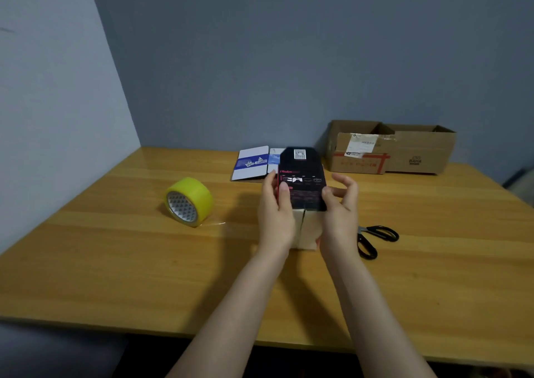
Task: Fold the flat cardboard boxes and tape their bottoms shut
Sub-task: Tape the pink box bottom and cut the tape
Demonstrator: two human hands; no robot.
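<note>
Fingers of left hand (276, 207) and right hand (338, 213) grasping black box (303, 181) by sides above table (115, 262).

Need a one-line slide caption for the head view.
Both hands, left hand and right hand, hold a black box above the table, yellow tape roll left, scissors right.

Black printed carton (302, 181) upright, pale bottom flaps (306, 227) closed, untaped.

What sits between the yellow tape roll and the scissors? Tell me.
In the head view, both hands, left and right, holding the black box, sit between the tape roll and scissors.
</note>
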